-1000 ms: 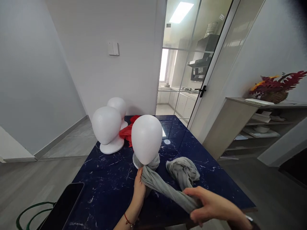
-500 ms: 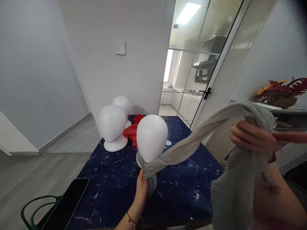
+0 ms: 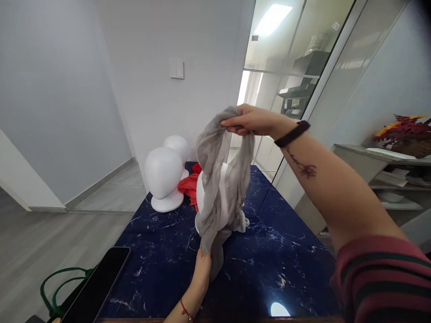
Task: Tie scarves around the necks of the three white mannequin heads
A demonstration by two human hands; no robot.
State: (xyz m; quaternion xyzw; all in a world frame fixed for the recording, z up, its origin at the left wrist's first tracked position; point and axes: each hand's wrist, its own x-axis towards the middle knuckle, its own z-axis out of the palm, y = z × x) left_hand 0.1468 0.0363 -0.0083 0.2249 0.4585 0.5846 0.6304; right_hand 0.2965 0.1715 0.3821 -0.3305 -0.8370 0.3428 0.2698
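Note:
A thin grey scarf (image 3: 212, 179) hangs in folds in front of a white foam mannequin head (image 3: 200, 193), hiding most of it. High above that head, my right hand (image 3: 244, 121) is closed on a bunched part of the scarf. My left hand (image 3: 203, 264) grips the scarf low down, by the base of the head, near the table top; its fingertips are partly covered by cloth. A loose grey end drapes onto the table beside my left wrist.
Two more white foam heads (image 3: 164, 172) stand at the table's back left, beside a crumpled red cloth (image 3: 190, 186). A phone (image 3: 97, 285) and a green-handled bag (image 3: 57, 291) are at the near left. Behind the dark blue marbled table (image 3: 269, 251) are a wall and a glass door (image 3: 269, 98).
My right hand has swung the scarf from the far right, leftward and up, over the front of the foam head. My left hand keeps its low hold. The view has shifted slightly.

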